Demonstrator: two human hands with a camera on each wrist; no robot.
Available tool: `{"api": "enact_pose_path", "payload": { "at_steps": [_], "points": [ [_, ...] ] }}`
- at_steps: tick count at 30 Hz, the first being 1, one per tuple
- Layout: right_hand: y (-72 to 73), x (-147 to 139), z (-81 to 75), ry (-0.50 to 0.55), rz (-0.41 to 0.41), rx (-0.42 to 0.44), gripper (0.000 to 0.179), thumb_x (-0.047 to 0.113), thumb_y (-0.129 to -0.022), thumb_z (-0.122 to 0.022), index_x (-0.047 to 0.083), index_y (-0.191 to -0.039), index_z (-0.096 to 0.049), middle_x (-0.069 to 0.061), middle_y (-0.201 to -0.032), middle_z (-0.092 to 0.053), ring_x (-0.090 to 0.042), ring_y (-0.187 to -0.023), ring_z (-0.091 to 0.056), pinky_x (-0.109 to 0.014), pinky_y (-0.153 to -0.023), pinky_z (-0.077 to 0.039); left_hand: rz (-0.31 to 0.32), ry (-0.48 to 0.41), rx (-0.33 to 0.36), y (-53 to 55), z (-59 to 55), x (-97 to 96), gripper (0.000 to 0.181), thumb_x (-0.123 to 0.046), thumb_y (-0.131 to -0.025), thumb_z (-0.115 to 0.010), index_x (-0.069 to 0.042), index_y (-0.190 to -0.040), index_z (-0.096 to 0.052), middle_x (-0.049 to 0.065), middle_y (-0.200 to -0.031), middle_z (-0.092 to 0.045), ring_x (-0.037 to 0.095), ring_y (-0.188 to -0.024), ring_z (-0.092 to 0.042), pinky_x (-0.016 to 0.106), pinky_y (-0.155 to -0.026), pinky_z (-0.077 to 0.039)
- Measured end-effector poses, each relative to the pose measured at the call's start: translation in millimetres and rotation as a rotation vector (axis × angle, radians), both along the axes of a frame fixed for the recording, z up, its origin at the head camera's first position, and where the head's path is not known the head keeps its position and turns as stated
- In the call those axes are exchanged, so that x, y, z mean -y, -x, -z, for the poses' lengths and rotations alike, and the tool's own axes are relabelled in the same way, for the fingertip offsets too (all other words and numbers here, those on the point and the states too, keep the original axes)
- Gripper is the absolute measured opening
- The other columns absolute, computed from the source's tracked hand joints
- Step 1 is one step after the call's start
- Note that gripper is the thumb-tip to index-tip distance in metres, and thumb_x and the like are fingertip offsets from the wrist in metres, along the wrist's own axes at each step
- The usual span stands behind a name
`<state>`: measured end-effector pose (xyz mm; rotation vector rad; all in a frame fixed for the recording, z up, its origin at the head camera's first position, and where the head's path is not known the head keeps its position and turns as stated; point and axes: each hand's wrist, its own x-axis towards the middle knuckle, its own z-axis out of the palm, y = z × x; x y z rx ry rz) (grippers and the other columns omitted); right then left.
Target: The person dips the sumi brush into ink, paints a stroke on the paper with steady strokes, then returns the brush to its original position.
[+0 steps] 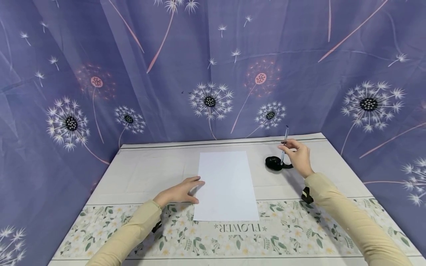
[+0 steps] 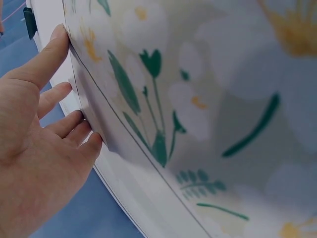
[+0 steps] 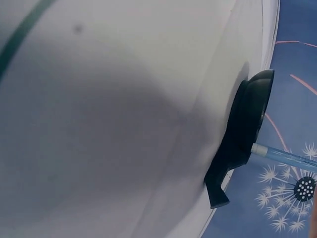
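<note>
Left hand (image 1: pixel 180 191), fingers spread, rests at the left edge of the paper (image 1: pixel 227 186), apparently to steady it; right hand (image 1: pixel 300 157) pinches the pen (image 1: pixel 282 157) nearly upright, lower end by the dish (image 1: pixel 273 163); dish sits right of the paper, presumably for reach.

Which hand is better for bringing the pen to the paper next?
Probably the right hand: it pinches the pen, to the right of the paper. The left hand holds no pen; it lies at the paper's left edge.
</note>
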<state>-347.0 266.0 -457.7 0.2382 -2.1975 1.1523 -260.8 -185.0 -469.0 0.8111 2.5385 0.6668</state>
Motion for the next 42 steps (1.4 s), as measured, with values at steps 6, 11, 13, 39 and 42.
{"api": "enact_pose_path", "payload": {
  "at_steps": [6,11,13,39,42],
  "points": [
    [-0.4,-0.6,-1.3,0.005,-0.010,-0.002,0.022,0.015,-0.080,-0.080,0.005,-0.099,-0.074,-0.017,-0.085,-0.074,0.023,-0.072,-0.052,-0.006,-0.063,-0.044,0.004,-0.016,0.007,0.1,1.0,1.2,0.075,-0.029,-0.088,-0.071,-0.007,-0.150,-0.035,0.024,-0.159,-0.017,0.043,-0.146,-0.019,0.058,-0.113,-0.032],
    [-2.2,-1.3,-1.5,0.005,-0.032,0.018,0.025,0.014,-0.078,-0.081,0.004,-0.101,-0.075,-0.019,-0.084,-0.073,0.020,-0.073,-0.053,-0.005,-0.064,-0.044,0.003,-0.020,0.003,0.8,3.5,1.2,0.074,-0.029,-0.088,-0.071,-0.008,-0.149,-0.036,0.023,-0.159,-0.017,0.042,-0.146,-0.020,0.057,-0.112,-0.033],
    [-2.7,-1.9,-1.7,-0.002,-0.043,0.028,0.026,0.014,-0.079,-0.080,0.005,-0.103,-0.075,-0.019,-0.085,-0.073,0.020,-0.074,-0.053,-0.004,-0.065,-0.043,0.000,-0.019,0.004,1.1,4.8,1.2,0.074,-0.029,-0.088,-0.072,-0.008,-0.149,-0.036,0.023,-0.159,-0.017,0.042,-0.146,-0.020,0.057,-0.112,-0.034],
    [-2.0,-13.1,-5.8,-0.199,-0.150,0.042,0.022,0.006,-0.087,-0.071,0.000,-0.108,-0.070,-0.014,-0.092,-0.074,0.004,-0.082,-0.066,0.003,-0.075,-0.042,-0.007,-0.025,0.010,0.8,3.3,0.7,0.075,-0.030,-0.087,-0.072,-0.008,-0.149,-0.036,0.023,-0.159,-0.017,0.042,-0.146,-0.019,0.057,-0.112,-0.033],
    [-3.1,-12.8,-7.0,-0.218,-0.170,0.067,0.023,0.004,-0.089,-0.068,0.000,-0.112,-0.069,-0.015,-0.095,-0.074,-0.012,-0.086,-0.070,-0.005,-0.080,-0.050,-0.013,-0.037,0.017,0.9,3.9,0.8,0.075,-0.029,-0.087,-0.072,-0.008,-0.149,-0.036,0.023,-0.159,-0.016,0.042,-0.146,-0.020,0.056,-0.111,-0.037]
  ]
}}
